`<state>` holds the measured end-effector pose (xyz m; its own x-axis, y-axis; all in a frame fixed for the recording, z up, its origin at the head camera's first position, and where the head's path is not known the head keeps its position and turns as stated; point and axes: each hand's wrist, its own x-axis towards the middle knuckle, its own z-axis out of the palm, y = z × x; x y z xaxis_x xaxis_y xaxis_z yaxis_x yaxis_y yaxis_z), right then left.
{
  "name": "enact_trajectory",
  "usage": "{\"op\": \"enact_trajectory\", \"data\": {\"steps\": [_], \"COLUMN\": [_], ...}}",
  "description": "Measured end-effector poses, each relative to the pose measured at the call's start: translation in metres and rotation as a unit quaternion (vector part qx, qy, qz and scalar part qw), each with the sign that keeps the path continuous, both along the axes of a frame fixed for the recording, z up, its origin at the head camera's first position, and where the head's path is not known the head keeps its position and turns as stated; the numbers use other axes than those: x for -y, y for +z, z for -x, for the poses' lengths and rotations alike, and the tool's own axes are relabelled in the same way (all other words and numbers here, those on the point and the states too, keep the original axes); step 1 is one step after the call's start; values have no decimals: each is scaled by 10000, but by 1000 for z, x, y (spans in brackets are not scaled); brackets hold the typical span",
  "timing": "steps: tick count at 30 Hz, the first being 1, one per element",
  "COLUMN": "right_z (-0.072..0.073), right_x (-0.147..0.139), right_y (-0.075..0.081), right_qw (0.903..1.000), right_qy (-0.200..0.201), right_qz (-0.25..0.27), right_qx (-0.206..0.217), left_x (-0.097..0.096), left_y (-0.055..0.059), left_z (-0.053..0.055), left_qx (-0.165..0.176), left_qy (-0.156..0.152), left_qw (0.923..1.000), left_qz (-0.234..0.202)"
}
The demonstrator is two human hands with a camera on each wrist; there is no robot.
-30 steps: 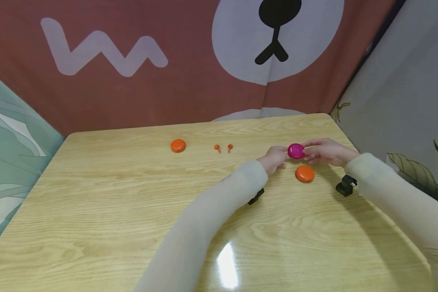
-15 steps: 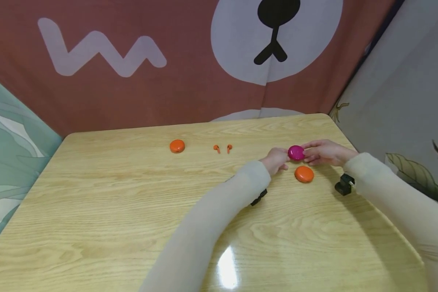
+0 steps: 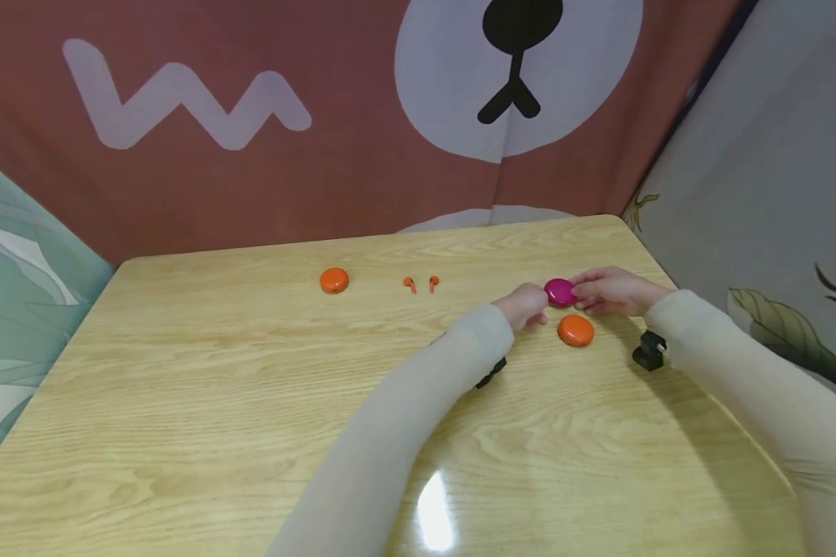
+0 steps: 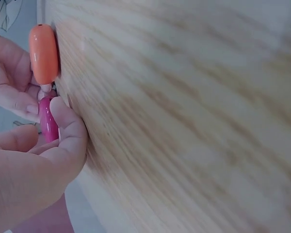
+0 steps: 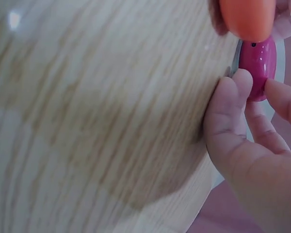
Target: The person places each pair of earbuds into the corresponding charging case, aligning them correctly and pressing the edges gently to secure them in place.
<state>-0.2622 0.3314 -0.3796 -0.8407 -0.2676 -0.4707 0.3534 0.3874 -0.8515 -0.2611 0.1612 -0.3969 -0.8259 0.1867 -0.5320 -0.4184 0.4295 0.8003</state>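
Observation:
A round, glossy magenta earbud case (image 3: pixel 560 292) is at the table's far right, between my two hands. My left hand (image 3: pixel 524 305) holds its left side, with the fingers bent around the edge. From the opposite side my right hand (image 3: pixel 616 291) pinches it between thumb and fingers. The right wrist view shows a small dark port on the magenta case (image 5: pixel 258 68). Just in front of it, nearer to me, an orange round case (image 3: pixel 575 330) lies on the table. My fingers cover parts of the magenta case's rim.
Farther left on the wooden table (image 3: pixel 216 371) lie two orange earbuds (image 3: pixel 409 285), side by side. Beyond them sits another orange round case (image 3: pixel 334 280). A brown cloth (image 3: pixel 348 178) hangs behind the back edge, and a grey patterned one (image 3: pixel 759 193) on the right.
Both hands have brought the magenta case slightly down, closer to the orange case in front of it. The head view has shifted a little. The other items stay in place.

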Motion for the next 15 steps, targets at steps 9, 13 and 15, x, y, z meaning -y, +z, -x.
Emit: {"op": "enact_trajectory", "data": {"steps": [9,13,15], "right_z": [1,-1,-2], "right_x": [1,1,-2], "right_y": [-1,0,-1], "right_qw": [9996,9999,9999], "right_qy": [79,13,-31], "right_qz": [-257,-127,-58], "right_qx": [-95,-70,-91], "left_x": [-87,-55,-31], "left_y": [-207,-139,-90], "left_z": [144,98,64], "left_qx": [-49,25,115], "left_qy": [-59,65,112], "left_qw": [9999,10000,9996], "left_qz": [155,-19,-224]}}
